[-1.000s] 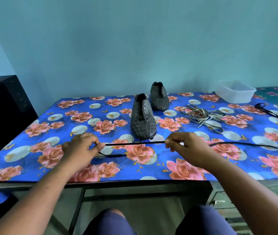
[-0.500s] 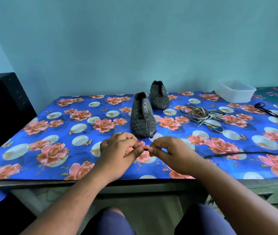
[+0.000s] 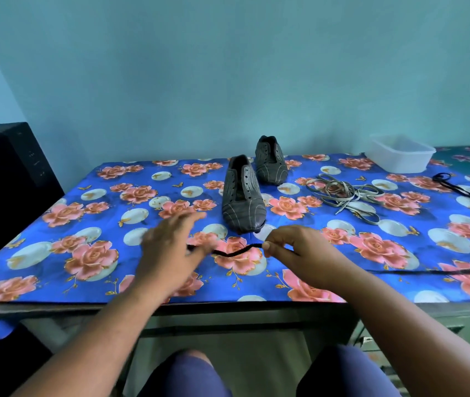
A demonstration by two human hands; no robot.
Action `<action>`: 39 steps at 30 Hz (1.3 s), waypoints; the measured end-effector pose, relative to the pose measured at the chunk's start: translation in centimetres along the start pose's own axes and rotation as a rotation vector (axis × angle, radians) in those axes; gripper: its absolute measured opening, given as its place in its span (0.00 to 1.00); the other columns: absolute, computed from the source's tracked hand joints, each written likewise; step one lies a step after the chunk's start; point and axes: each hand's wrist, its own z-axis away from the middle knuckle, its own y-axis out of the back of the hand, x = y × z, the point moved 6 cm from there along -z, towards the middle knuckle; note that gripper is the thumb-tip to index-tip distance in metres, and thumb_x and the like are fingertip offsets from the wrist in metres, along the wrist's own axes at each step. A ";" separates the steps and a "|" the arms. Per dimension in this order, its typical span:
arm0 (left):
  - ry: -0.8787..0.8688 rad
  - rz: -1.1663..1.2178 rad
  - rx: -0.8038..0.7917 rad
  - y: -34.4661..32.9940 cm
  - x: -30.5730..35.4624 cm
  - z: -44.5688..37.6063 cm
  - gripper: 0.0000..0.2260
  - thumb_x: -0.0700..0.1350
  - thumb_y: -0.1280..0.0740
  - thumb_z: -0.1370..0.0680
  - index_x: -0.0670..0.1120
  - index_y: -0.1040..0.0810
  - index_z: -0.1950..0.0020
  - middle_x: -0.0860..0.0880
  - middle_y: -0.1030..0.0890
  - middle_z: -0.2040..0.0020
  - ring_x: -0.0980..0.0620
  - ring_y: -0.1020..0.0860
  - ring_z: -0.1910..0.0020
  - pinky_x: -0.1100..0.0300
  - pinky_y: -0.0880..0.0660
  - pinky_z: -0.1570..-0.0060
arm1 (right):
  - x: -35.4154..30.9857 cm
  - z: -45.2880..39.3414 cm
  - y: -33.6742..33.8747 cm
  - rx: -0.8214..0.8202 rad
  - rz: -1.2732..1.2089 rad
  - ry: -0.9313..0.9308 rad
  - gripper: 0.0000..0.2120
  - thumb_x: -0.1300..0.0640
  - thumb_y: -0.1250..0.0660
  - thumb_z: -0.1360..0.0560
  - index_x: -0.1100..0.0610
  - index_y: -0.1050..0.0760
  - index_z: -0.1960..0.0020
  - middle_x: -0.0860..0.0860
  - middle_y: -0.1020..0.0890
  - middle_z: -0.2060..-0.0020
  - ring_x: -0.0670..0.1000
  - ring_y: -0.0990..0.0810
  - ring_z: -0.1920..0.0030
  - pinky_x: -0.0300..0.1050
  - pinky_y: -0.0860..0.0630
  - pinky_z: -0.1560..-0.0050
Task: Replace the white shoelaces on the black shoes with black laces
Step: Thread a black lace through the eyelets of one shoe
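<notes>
1. right hand (image 3: 299, 250): thumb and forefinger pinch the black lace (image 3: 235, 251) close to its end, above the table's front edge, just in front of the near shoe's toe
2. black lace: a short kinked stretch runs from the right-hand pinch toward the left hand; beyond the right hand a long run lies along the cloth toward the table's right edge
3. left hand (image 3: 170, 247): blurred, fingers spread and extended forward over the cloth, left of the near shoe's toe; the lace end reaches its fingers, but whether it is touched or held cannot be told
4. near shoe (image 3: 243, 196): black, upright, toe pointing at the front edge, near the table's middle; eyelets bare, no lace threaded
5. far shoe (image 3: 270, 160): black, upright, close to the back edge, just behind and right of the near shoe; eyelets appear bare
6. white laces (image 3: 345, 193): loose tangled heap on the cloth, right of both shoes, apart from them
7. second black lace (image 3: 457, 189): lies near the right edge, its looped end toward the back
8. plastic tub (image 3: 401, 153): translucent white, at the back right corner
9. table (image 3: 56, 306): covered with a blue floral cloth (image 3: 56, 224); dark front edge shows below the cloth
</notes>
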 end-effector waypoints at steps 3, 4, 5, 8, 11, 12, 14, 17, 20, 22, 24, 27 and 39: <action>-0.201 0.188 -0.126 -2.0 4.8 0.4 0.24 0.70 0.41 0.22 0.56 0.20 0.39 0.61 0.22 0.37 0.57 0.24 0.36 0.43 0.27 0.38 | -1.6 -0.4 -1.3 -0.014 -0.014 0.068 0.11 0.45 0.37 0.18 0.45 0.24 0.58 0.40 0.22 0.64 0.43 0.24 0.58 0.46 0.33 0.54; -0.205 0.219 -0.149 -2.5 5.5 0.5 0.23 0.70 0.42 0.22 0.56 0.18 0.43 0.62 0.21 0.39 0.58 0.24 0.38 0.43 0.27 0.38 | -1.9 -0.4 -1.4 -0.011 -0.019 0.079 0.11 0.45 0.37 0.18 0.44 0.25 0.59 0.40 0.23 0.65 0.42 0.25 0.58 0.45 0.35 0.55; -0.194 0.253 -0.146 -2.8 5.8 0.4 0.22 0.69 0.41 0.22 0.55 0.17 0.47 0.63 0.21 0.42 0.58 0.24 0.40 0.44 0.27 0.40 | -1.9 -0.4 -1.4 -0.006 -0.027 0.076 0.12 0.45 0.37 0.18 0.43 0.25 0.59 0.40 0.23 0.66 0.43 0.25 0.59 0.44 0.37 0.55; -0.151 0.335 -0.092 -2.9 5.1 0.0 0.18 0.66 0.37 0.23 0.54 0.18 0.55 0.62 0.22 0.51 0.58 0.23 0.49 0.48 0.26 0.47 | -1.4 -0.1 -0.9 -0.010 -0.060 0.036 0.12 0.44 0.37 0.18 0.46 0.22 0.57 0.42 0.19 0.62 0.45 0.22 0.56 0.45 0.32 0.51; -0.083 0.416 -0.046 -2.4 3.4 -0.3 0.17 0.64 0.37 0.23 0.52 0.20 0.58 0.59 0.21 0.53 0.56 0.22 0.52 0.49 0.23 0.52 | -0.7 0.3 -0.5 -0.018 -0.050 0.016 0.12 0.46 0.36 0.18 0.47 0.20 0.56 0.42 0.18 0.61 0.45 0.21 0.56 0.46 0.28 0.48; -0.047 0.432 -0.028 -2.1 2.4 -0.3 0.17 0.64 0.37 0.23 0.52 0.20 0.58 0.57 0.21 0.53 0.55 0.22 0.51 0.49 0.23 0.52 | -0.3 0.3 -0.2 -0.010 -0.036 0.008 0.12 0.46 0.36 0.18 0.48 0.20 0.57 0.43 0.18 0.61 0.46 0.21 0.57 0.45 0.28 0.50; 0.042 0.419 0.019 -1.4 -0.5 -0.5 0.18 0.65 0.35 0.24 0.51 0.19 0.58 0.56 0.20 0.51 0.53 0.21 0.47 0.49 0.24 0.46 | 0.8 0.5 0.5 0.005 -0.009 -0.027 0.12 0.45 0.36 0.18 0.48 0.21 0.57 0.46 0.18 0.62 0.48 0.22 0.60 0.40 0.30 0.57; 0.232 0.319 0.045 -0.4 -5.6 -0.6 0.13 0.61 0.30 0.23 0.56 0.22 0.61 0.56 0.21 0.48 0.49 0.22 0.42 0.45 0.26 0.40 | 2.7 0.9 1.6 0.019 -0.013 -0.098 0.13 0.44 0.37 0.18 0.46 0.23 0.58 0.46 0.18 0.61 0.48 0.22 0.62 0.40 0.31 0.60; 0.368 0.220 0.012 0.1 -7.7 -0.2 0.11 0.54 0.30 0.21 0.60 0.22 0.63 0.56 0.23 0.49 0.45 0.22 0.44 0.42 0.26 0.42 | 3.0 1.1 1.9 0.019 -0.019 -0.120 0.12 0.44 0.37 0.18 0.44 0.23 0.59 0.42 0.19 0.61 0.46 0.22 0.62 0.42 0.30 0.60; 0.400 0.125 -0.042 0.1 -6.7 0.1 0.06 0.59 0.32 0.21 0.67 0.21 0.58 0.55 0.21 0.43 0.45 0.23 0.40 0.42 0.26 0.42 | 2.4 0.9 1.6 0.012 -0.011 -0.103 0.12 0.44 0.37 0.18 0.46 0.23 0.58 0.44 0.19 0.61 0.45 0.24 0.65 0.40 0.32 0.61; 0.295 -0.047 -0.056 -0.5 -4.5 0.1 0.17 0.70 0.39 0.23 0.66 0.21 0.40 0.54 0.24 0.32 0.45 0.26 0.33 0.41 0.26 0.40 | 1.2 0.7 1.1 0.006 -0.005 -0.052 0.12 0.45 0.37 0.18 0.48 0.22 0.57 0.45 0.18 0.61 0.46 0.22 0.62 0.42 0.31 0.59; 0.027 0.074 -0.042 -1.3 1.6 0.1 0.37 0.78 0.51 0.26 0.58 0.25 0.29 0.53 0.30 0.24 0.49 0.34 0.24 0.40 0.33 0.31 | -0.7 0.2 0.0 -0.038 -0.015 0.033 0.11 0.47 0.37 0.18 0.49 0.21 0.56 0.46 0.18 0.61 0.51 0.21 0.57 0.46 0.28 0.54; -0.014 0.196 0.047 -1.9 1.2 -1.1 0.19 0.66 0.39 0.23 0.53 0.19 0.55 0.56 0.20 0.45 0.48 0.25 0.38 0.43 0.27 0.41 | 0.5 0.4 1.6 -0.024 0.010 0.044 0.12 0.45 0.38 0.18 0.48 0.22 0.55 0.42 0.18 0.60 0.44 0.20 0.56 0.49 0.24 0.50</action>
